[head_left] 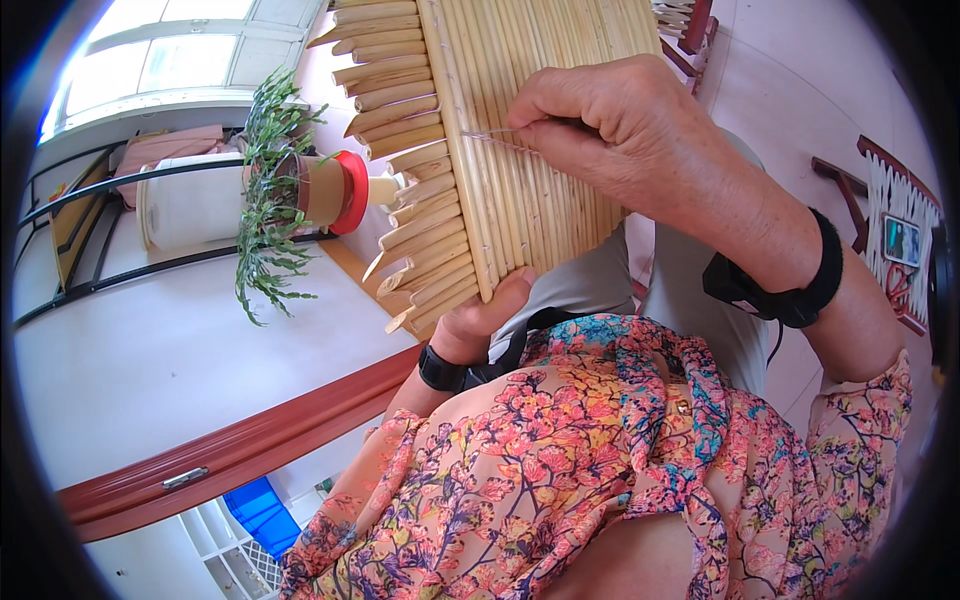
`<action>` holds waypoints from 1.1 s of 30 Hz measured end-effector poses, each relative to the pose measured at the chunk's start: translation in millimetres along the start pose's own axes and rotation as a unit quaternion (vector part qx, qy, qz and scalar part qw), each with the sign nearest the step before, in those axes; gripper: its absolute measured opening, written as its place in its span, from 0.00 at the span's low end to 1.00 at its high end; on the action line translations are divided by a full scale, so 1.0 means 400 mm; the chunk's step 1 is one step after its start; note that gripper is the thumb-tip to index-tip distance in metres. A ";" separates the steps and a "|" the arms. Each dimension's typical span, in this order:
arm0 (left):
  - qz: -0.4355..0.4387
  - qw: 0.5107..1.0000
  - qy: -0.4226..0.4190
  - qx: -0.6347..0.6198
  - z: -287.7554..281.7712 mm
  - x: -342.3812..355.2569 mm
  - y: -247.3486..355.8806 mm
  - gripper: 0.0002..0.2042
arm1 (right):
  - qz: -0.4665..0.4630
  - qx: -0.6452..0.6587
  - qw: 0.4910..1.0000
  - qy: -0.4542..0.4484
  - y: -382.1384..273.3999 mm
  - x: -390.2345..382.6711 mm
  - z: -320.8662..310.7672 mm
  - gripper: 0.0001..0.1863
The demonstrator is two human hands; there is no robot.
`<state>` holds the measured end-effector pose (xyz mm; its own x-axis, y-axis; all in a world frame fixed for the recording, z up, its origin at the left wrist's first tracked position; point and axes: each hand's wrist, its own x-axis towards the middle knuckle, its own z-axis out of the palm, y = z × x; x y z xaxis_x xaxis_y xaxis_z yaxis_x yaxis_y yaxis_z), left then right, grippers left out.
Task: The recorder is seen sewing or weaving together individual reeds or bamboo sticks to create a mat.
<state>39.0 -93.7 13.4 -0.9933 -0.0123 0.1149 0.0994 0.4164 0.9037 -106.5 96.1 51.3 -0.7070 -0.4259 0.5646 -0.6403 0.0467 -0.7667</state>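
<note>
A panel of pale, straw-coloured stalks [560, 50] laid side by side stands in front of me, with cut stalk ends [425, 215] sticking out along its left side. A flat strip of stalk crosses them near that side, with stitches along it. My left hand [485, 315] grips the panel's lower left corner, thumb on the edge and the other fingers hidden behind it. Over the panel's face, my right hand [620, 125] is closed in a pinch on a thin thread [490, 132], which runs taut from the strip to the fingertips. Whether a needle is there, I cannot make out.
Left of the panel are a trailing green potted plant [270, 200], a white bucket [190, 203] and a black metal rail [130, 275]. A stool with a white woven seat [890, 190] at the right bears a phone [902, 241] and a red-handled tool [893, 282].
</note>
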 end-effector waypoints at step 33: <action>0.069 0.987 0.015 0.147 0.024 0.012 -0.014 0.16 | 0.043 0.007 0.998 -0.053 -0.002 -0.024 -0.033 0.05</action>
<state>33.0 -87.5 5.0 -0.9687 0.0383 0.2453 0.2086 0.6611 0.7207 -103.2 112.0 50.3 -0.7234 -0.5133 0.4617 -0.5737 0.0749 -0.8156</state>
